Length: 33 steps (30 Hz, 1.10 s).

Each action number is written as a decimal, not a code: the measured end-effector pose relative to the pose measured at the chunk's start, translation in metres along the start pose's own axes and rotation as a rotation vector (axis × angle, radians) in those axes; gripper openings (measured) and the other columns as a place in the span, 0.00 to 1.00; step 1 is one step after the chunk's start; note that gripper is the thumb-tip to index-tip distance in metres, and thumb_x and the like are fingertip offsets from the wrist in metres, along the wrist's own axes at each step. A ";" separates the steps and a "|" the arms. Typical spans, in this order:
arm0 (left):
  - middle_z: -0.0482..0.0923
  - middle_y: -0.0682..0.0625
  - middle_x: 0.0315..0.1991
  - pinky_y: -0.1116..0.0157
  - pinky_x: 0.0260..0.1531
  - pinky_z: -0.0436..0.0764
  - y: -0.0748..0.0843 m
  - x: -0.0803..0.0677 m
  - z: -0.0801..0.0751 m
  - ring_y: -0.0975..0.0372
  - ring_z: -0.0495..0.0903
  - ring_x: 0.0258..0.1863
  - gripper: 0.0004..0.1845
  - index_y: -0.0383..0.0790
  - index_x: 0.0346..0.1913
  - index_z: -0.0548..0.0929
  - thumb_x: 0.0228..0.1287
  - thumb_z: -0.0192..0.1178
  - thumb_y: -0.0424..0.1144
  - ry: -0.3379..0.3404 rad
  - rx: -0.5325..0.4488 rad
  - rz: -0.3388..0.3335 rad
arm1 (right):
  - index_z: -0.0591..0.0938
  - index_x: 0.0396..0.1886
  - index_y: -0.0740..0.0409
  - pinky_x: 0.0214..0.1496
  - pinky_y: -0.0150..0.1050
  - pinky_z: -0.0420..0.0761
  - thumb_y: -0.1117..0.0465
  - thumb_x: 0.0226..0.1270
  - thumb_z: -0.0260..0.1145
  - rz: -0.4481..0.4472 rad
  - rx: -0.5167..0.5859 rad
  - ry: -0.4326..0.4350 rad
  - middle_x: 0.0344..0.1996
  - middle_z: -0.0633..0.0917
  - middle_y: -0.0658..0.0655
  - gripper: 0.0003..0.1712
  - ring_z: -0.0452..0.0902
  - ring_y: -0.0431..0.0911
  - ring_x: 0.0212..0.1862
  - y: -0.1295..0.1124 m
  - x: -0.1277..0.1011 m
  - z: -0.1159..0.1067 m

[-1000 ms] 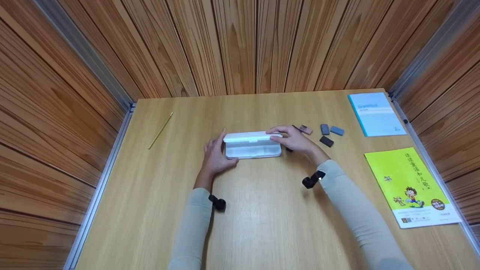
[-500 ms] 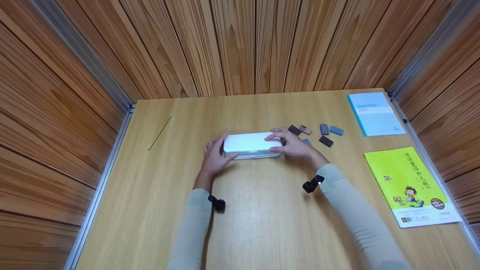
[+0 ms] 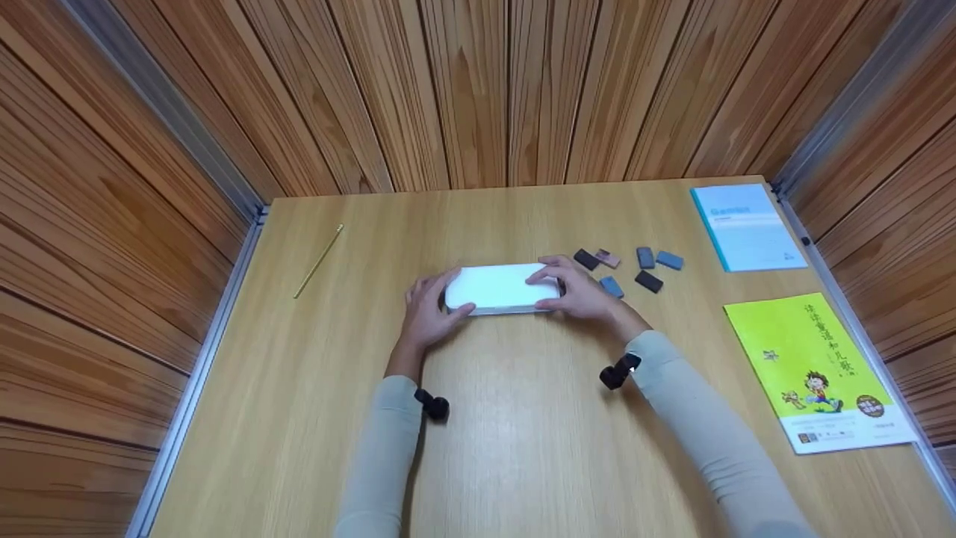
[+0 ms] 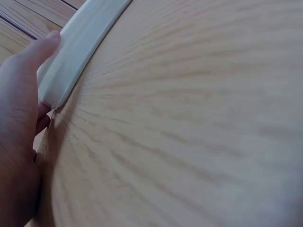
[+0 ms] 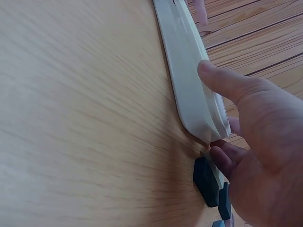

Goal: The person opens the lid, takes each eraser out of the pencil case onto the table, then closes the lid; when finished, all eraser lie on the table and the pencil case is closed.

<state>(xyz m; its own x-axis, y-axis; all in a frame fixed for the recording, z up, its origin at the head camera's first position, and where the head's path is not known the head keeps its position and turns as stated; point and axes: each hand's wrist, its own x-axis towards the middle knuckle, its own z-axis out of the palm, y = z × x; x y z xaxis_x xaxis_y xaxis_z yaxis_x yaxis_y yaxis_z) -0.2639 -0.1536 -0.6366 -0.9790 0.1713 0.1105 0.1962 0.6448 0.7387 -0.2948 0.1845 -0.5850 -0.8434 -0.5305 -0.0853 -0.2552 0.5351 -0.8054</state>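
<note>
1. The flat white plastic box with rounded corners (image 3: 502,288) lies shut in the middle of the light wooden table (image 3: 523,448). The left hand (image 3: 427,310) holds its left end, with the thumb on the near side and the fingers bent around the corner.

2. The right hand (image 3: 579,288) grips the right end, with the thumb (image 5: 222,80) on the near edge and the fingers curled over the top and round the end.

3. The lid may not be shut all the way. In the right wrist view a thin line runs along the side of the box. If one end is pressed harder than the other, the lid may pop up again.

4. A fingertip could get pinched. The thumbs sit right on the edge where the two halves meet.

5. The box could slide. The table top looks smooth, so a hard push from one hand may shove it sideways.

6. The small dark and blue flat blocks (image 3: 626,269) lie just to the right of the box. One blue block (image 3: 611,286) is very near the right hand. If the box slides that way, it could bump them and scatter them.

7. The thin yellow pencil (image 3: 320,260) at the far left, the pale blue booklet (image 3: 749,228) and the green picture book (image 3: 818,370) at the right are well apart, so they look safe.
</note>
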 end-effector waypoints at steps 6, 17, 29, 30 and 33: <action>0.75 0.44 0.83 0.35 0.87 0.51 -0.002 0.002 0.000 0.43 0.67 0.81 0.42 0.54 0.84 0.76 0.71 0.71 0.64 -0.003 -0.006 -0.005 | 0.88 0.69 0.49 0.92 0.74 0.50 0.57 0.77 0.79 0.019 -0.005 0.005 0.89 0.63 0.66 0.23 0.55 0.70 0.90 -0.001 0.002 0.002; 0.75 0.43 0.83 0.35 0.84 0.55 -0.001 0.001 0.001 0.42 0.67 0.82 0.42 0.53 0.83 0.76 0.70 0.73 0.62 0.003 -0.009 -0.010 | 0.89 0.69 0.48 0.92 0.73 0.52 0.56 0.77 0.79 0.014 -0.008 0.023 0.88 0.65 0.64 0.23 0.56 0.68 0.90 0.001 0.001 0.003; 0.78 0.41 0.80 0.34 0.84 0.55 -0.001 0.003 0.002 0.43 0.70 0.78 0.41 0.51 0.81 0.78 0.70 0.76 0.59 0.016 0.003 0.011 | 0.89 0.68 0.48 0.92 0.71 0.53 0.57 0.76 0.80 0.014 -0.034 0.048 0.87 0.66 0.64 0.23 0.57 0.68 0.90 0.004 0.001 0.005; 0.78 0.41 0.80 0.34 0.84 0.55 -0.002 0.002 0.002 0.43 0.70 0.79 0.41 0.52 0.81 0.78 0.69 0.76 0.60 0.016 0.004 0.010 | 0.89 0.68 0.47 0.92 0.71 0.53 0.56 0.76 0.80 0.015 -0.035 0.048 0.87 0.66 0.64 0.23 0.57 0.67 0.90 0.003 0.001 0.006; 0.78 0.42 0.80 0.35 0.85 0.55 -0.002 0.002 0.002 0.43 0.70 0.80 0.42 0.53 0.82 0.78 0.69 0.75 0.61 0.011 -0.001 0.008 | 0.89 0.68 0.47 0.92 0.71 0.53 0.56 0.76 0.79 0.019 -0.031 0.045 0.87 0.66 0.63 0.23 0.57 0.67 0.90 0.003 0.001 0.006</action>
<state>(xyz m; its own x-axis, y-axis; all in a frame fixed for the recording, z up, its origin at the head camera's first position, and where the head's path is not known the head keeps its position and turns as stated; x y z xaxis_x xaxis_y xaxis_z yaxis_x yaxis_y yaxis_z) -0.2660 -0.1538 -0.6393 -0.9780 0.1681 0.1236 0.2038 0.6430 0.7382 -0.2935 0.1814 -0.5910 -0.8685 -0.4902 -0.0736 -0.2527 0.5655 -0.7851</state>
